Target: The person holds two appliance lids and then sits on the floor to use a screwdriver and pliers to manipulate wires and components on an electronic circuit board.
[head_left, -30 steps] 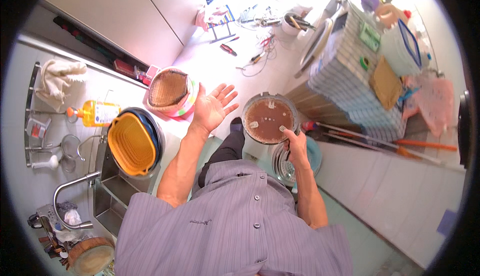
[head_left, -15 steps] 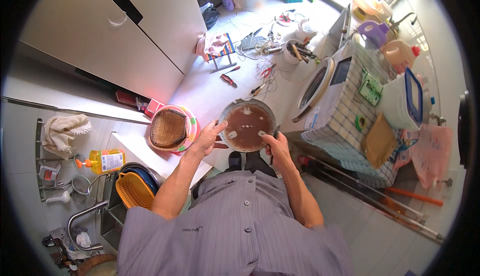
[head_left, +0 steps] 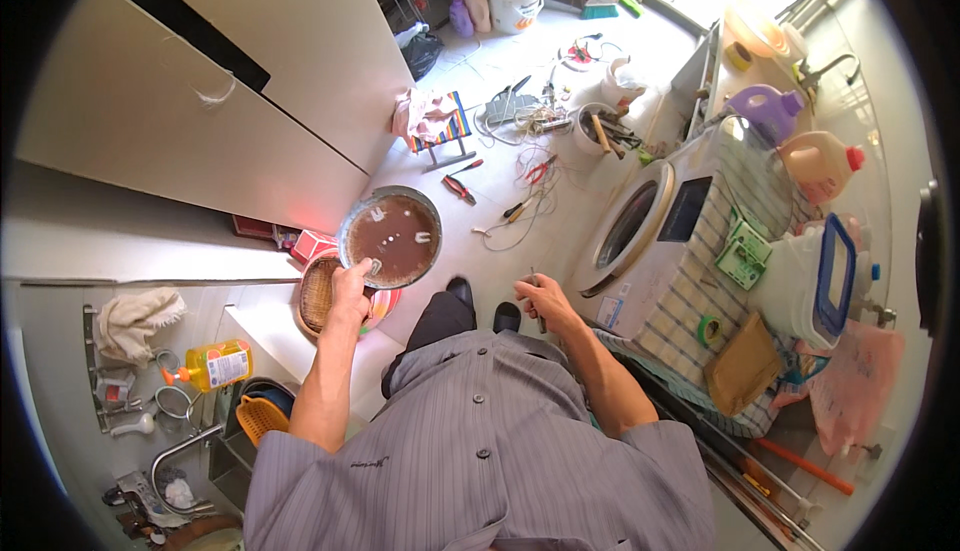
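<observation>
My left hand grips the near-left rim of a round metal plate, brown on its inner face with several small pale fittings. The plate hangs over a woven basket in a pink round container, partly hidden below it. My right hand is closed on a thin metal tool, too small to identify, beside the front-loading washing machine. My dark shoes show on the floor between my hands.
Pliers, wires and a bucket of tools lie ahead on the floor near a striped stool. The sink is at lower left; a tall cabinet stands upper left. Bottles and containers crowd the machine's cloth-covered top.
The plate has passed from my right hand, through both hands, to my left hand and moved leftward. My left hand has closed from open; my right now holds only the thin tool.
</observation>
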A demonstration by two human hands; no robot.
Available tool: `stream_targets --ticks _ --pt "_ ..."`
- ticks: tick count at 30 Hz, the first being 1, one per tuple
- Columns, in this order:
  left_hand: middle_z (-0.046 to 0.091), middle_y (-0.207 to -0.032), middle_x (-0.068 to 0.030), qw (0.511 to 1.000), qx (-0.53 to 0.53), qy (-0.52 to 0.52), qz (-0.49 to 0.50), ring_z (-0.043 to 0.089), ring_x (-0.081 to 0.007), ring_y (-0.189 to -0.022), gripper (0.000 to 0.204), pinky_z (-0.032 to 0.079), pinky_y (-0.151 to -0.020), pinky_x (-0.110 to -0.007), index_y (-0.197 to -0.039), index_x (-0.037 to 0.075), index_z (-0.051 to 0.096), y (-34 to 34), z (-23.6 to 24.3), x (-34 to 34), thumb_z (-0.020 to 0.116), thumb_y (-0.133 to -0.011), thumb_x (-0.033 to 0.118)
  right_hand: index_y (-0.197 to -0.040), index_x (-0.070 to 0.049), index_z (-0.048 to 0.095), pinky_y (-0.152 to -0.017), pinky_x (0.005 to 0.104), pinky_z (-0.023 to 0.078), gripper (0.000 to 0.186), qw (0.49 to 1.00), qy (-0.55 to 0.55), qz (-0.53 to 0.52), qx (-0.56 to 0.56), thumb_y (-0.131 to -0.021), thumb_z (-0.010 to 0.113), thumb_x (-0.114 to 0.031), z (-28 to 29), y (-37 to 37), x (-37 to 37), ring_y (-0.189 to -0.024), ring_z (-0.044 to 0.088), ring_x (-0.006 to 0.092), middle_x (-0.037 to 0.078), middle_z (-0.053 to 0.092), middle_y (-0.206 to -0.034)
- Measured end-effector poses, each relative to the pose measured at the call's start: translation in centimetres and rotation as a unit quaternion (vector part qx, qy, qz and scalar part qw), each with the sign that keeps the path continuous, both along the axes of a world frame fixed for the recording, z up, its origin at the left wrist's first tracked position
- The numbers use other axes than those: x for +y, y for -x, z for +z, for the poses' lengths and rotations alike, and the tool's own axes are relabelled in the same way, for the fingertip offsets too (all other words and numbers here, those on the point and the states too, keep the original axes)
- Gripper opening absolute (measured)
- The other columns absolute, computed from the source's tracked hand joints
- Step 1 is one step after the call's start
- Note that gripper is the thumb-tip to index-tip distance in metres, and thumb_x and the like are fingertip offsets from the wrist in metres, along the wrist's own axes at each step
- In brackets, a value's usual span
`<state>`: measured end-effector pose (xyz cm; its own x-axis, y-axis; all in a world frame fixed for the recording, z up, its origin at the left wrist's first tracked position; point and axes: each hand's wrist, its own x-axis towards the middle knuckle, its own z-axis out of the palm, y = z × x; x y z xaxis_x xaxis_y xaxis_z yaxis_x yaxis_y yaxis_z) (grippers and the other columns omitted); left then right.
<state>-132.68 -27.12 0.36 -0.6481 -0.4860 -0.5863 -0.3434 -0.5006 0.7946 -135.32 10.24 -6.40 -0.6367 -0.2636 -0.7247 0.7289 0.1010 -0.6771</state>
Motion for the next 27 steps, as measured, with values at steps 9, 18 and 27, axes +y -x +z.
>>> stream_targets --ticks 9,18,27 --pt "0.070 -0.102 -0.0149 0.997 -0.047 -0.052 -0.024 0.072 -0.0280 -0.085 0.030 0.063 -0.071 -0.042 -0.109 -0.003 0.063 13.3 -6.7 -7.6 0.062 -0.079 -0.004 -0.091 -0.001 0.060 -0.047 0.0318 0.042 0.017 0.974 -0.221 -0.030 -0.039 -0.089 0.065 -0.017 -11.8 3.8 7.0 -0.055 0.054 0.0154 0.006 0.058 -0.072" --pt "0.071 -0.100 -0.0132 0.983 -0.058 -0.030 -0.169 0.071 -0.0256 -0.088 0.033 0.063 -0.076 -0.042 -0.115 -0.002 0.063 31.0 -5.2 -12.8 0.059 -0.082 -0.004 -0.087 -0.001 0.061 -0.047 0.0337 0.042 0.022 0.952 -0.201 -0.191 -0.128 -0.092 0.067 -0.021 -9.1 5.7 4.5 -0.055 0.055 0.0173 0.007 0.057 -0.069" --pt "0.072 -0.097 -0.0093 0.969 -0.088 -0.010 -0.230 0.071 -0.0216 -0.081 0.029 0.061 -0.069 -0.039 -0.111 0.003 0.065 43.9 -4.8 -14.9 0.063 -0.082 0.002 -0.091 -0.001 0.065 -0.053 0.0331 0.044 0.021 0.947 -0.223 -0.182 -0.146 -0.089 0.069 -0.022 -4.5 12.8 -2.9 -0.059 0.057 0.0155 0.004 0.060 -0.070"
